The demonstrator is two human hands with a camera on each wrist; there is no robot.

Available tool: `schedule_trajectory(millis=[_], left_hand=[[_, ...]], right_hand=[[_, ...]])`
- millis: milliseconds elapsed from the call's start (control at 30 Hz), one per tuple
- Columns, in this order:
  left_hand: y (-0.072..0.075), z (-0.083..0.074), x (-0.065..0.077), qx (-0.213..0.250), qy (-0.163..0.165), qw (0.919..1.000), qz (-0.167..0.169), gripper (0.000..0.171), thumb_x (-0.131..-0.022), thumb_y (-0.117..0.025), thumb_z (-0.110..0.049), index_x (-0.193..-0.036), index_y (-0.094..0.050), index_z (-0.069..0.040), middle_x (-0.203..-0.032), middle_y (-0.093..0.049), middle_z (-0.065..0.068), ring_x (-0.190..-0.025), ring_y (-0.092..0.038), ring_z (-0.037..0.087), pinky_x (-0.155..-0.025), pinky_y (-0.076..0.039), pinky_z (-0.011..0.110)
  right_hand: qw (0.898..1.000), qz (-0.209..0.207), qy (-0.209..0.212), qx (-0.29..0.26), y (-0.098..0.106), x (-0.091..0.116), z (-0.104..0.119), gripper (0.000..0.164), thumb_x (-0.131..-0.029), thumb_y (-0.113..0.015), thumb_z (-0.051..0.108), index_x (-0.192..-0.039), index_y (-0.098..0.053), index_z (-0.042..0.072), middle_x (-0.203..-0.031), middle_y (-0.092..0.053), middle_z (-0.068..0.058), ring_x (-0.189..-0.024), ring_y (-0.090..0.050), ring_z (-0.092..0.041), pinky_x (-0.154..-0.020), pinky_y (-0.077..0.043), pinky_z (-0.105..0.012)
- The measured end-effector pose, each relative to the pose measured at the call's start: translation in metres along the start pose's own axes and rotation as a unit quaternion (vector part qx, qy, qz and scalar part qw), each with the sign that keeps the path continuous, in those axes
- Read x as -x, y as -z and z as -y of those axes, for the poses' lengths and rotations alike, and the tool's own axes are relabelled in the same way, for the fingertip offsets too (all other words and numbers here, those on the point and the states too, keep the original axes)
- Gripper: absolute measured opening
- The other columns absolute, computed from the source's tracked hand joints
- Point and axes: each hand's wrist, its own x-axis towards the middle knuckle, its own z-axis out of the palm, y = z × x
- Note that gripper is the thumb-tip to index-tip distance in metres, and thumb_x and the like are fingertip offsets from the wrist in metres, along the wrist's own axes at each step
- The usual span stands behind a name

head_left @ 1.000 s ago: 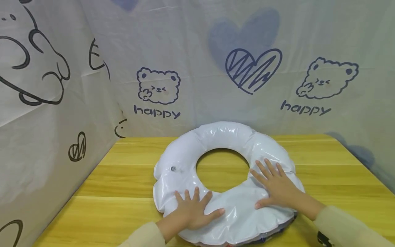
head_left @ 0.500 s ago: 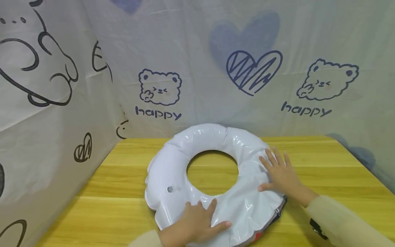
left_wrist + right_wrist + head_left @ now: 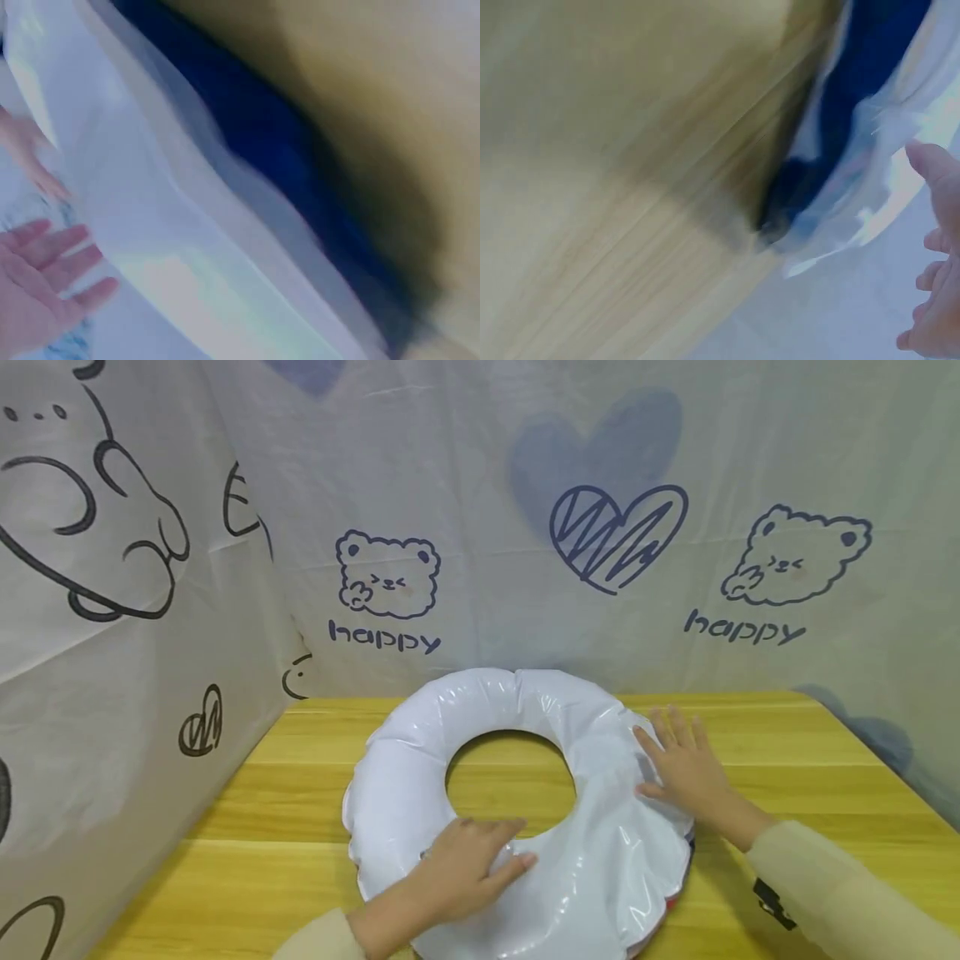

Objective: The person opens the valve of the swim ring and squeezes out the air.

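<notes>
A white inflatable swim ring (image 3: 397, 785) lies on the wooden table, its glossy vinyl creased at the lower right. Its underside shows dark blue (image 3: 255, 135) in the left wrist view. My left hand (image 3: 465, 868), fingers spread, is over the near left part of the ring and almost hides the air valve (image 3: 424, 853). At the ring's right edge is my right hand (image 3: 686, 777), fingers extended and apart. Neither hand grips the ring. In the right wrist view, the right thumb (image 3: 930, 161) points at the white rim.
The yellow wooden table (image 3: 787, 760) extends to both sides of the ring. Behind it hangs a pale cloth (image 3: 495, 527) printed with bears and hearts, and another drawn-on cloth covers the left side. A small black object (image 3: 772, 903) shows beneath the right sleeve.
The ring has turned counterclockwise: its valve has come toward me and its top seam has shifted left. My right hand has moved slightly outward; my left hand now covers the valve area.
</notes>
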Motion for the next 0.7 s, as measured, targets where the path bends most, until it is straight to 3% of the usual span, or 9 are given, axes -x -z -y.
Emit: schedule_trajectory(millis=[200,300,433,500,600,700], left_hand=[[0.02,0.063,0.009,0.01,0.016,0.9987,-0.048,0.043,-0.095,-0.046,-0.034,-0.126,-0.056,-0.006,-0.132,-0.055,0.013,-0.129,-0.043,0.037,-0.107,-0.028,0.054],[0.022,0.09,0.019,0.011,0.035,0.9979,-0.053,0.047,-0.093,-0.047,-0.035,-0.13,-0.052,-0.006,-0.138,-0.048,0.016,-0.133,-0.035,0.04,-0.109,-0.022,0.058],[0.016,0.116,0.032,0.007,0.056,0.9976,-0.04,0.051,-0.092,-0.047,-0.036,-0.135,-0.048,-0.008,-0.143,-0.041,0.019,-0.135,-0.029,0.045,-0.108,-0.017,0.061],[0.012,0.123,0.037,0.009,0.062,0.9975,-0.032,0.052,-0.092,-0.048,-0.036,-0.136,-0.046,-0.008,-0.144,-0.039,0.02,-0.135,-0.027,0.046,-0.108,-0.016,0.062],[0.007,0.129,0.041,0.013,0.065,0.9975,-0.023,0.054,-0.092,-0.048,-0.037,-0.137,-0.045,-0.008,-0.145,-0.037,0.021,-0.135,-0.027,0.047,-0.107,-0.014,0.063],[0.002,0.132,0.043,0.008,0.069,0.9975,-0.012,0.055,-0.092,-0.048,-0.039,-0.138,-0.043,-0.009,-0.147,-0.034,0.02,-0.136,-0.026,0.046,-0.108,-0.013,0.062]], right_hand=[[0.993,0.015,0.023,-0.111,0.019,0.021,0.034,0.062,-0.089,-0.057,0.038,-0.136,-0.043,0.001,-0.144,-0.037,-0.023,-0.134,-0.025,-0.047,-0.107,-0.021,-0.061],[0.985,0.005,0.049,-0.163,0.025,0.035,0.054,0.063,-0.092,-0.051,0.044,-0.14,-0.039,0.004,-0.147,-0.033,-0.02,-0.137,-0.024,-0.043,-0.117,-0.002,-0.044],[0.98,-0.021,0.093,-0.173,0.024,0.051,0.077,0.073,-0.089,-0.05,0.053,-0.142,-0.034,0.005,-0.149,-0.031,-0.019,-0.14,-0.021,-0.037,-0.109,0.019,-0.017],[0.98,-0.023,0.104,-0.166,0.022,0.057,0.088,0.079,-0.086,-0.051,0.058,-0.142,-0.034,0.006,-0.148,-0.032,-0.019,-0.139,-0.022,-0.038,-0.108,0.021,-0.017],[0.978,0.014,0.088,-0.19,0.018,0.064,0.101,0.087,-0.082,-0.051,0.064,-0.144,-0.031,0.007,-0.15,-0.029,-0.018,-0.137,-0.023,-0.042,-0.107,0.023,-0.018],[0.975,0.044,0.064,-0.209,0.014,0.069,0.108,0.091,-0.079,-0.052,0.067,-0.144,-0.031,0.007,-0.151,-0.028,-0.015,-0.138,-0.023,-0.043,-0.115,0.01,-0.037]])
